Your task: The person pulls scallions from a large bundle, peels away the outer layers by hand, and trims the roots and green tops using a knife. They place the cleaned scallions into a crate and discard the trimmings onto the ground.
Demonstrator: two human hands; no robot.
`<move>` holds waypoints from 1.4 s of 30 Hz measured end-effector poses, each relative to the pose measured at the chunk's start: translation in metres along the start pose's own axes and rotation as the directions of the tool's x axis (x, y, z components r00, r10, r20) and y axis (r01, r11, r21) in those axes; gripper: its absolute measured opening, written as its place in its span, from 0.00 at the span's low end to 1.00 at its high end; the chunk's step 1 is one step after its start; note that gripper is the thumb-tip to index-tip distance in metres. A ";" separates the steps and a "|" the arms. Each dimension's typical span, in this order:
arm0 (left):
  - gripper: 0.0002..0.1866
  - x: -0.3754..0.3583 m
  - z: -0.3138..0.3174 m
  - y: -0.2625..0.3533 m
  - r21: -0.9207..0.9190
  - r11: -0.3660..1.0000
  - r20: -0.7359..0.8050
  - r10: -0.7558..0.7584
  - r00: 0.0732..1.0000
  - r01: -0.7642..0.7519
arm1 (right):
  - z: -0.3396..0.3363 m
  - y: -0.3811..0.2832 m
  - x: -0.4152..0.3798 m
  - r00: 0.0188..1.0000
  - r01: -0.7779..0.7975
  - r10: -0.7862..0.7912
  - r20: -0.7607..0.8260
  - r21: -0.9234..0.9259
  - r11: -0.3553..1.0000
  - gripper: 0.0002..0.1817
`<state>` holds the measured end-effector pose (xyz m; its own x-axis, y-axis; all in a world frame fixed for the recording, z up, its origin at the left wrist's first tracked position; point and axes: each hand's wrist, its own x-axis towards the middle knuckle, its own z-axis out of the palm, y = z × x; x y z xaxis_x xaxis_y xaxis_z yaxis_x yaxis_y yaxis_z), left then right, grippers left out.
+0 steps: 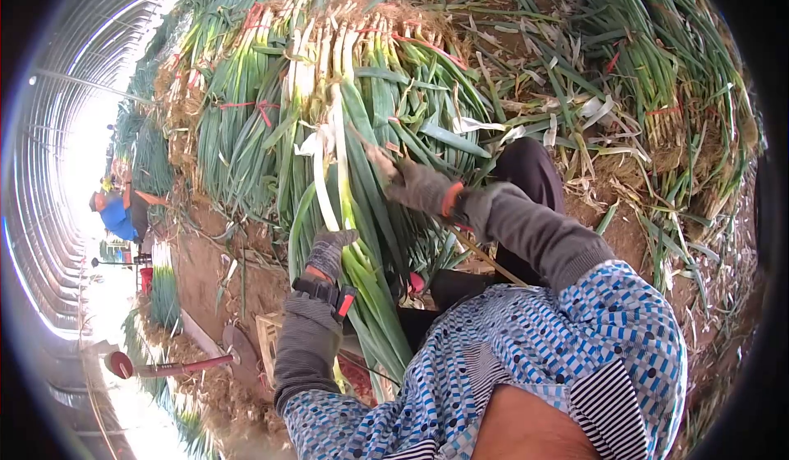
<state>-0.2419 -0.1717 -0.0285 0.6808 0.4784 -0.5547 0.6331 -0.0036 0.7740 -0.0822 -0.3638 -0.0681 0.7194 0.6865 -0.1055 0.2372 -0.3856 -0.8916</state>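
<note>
My left hand (327, 253), in a grey knit glove, is wrapped round a green onion (343, 172). Its white shank points away from me, and its long green leaves run back under my left forearm. To the right, my right hand (417, 187), also gloved, reaches over the leaves just beside that stalk; its fingertips are blurred, and I cannot tell what is in them. Beyond both hands lies a heap of green onions (378, 98), roots pointing away. A pale peeled strip (309, 144) hangs by the held stalk's shank.
Bundles tied with red string (255, 106) lie at the left of the heap, and more onions (657, 73) at the far right. Peeled leaves (567, 123) litter the soil. A person in blue (121, 217) is farther off at left. A red-handled tool (177, 367) stands lower left.
</note>
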 end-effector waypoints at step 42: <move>0.13 -0.015 -0.026 0.094 -0.317 0.947 0.221 0.123 0.968 -0.048 | -0.081 0.024 0.026 0.974 -0.211 0.228 0.012 0.427 0.879 0.25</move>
<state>-0.2023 -0.1568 0.0608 0.8177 0.2686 -0.5092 0.4505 0.2523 0.8564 -0.0048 -0.4059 -0.0567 0.7468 0.5877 -0.3113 -0.2222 -0.2206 -0.9497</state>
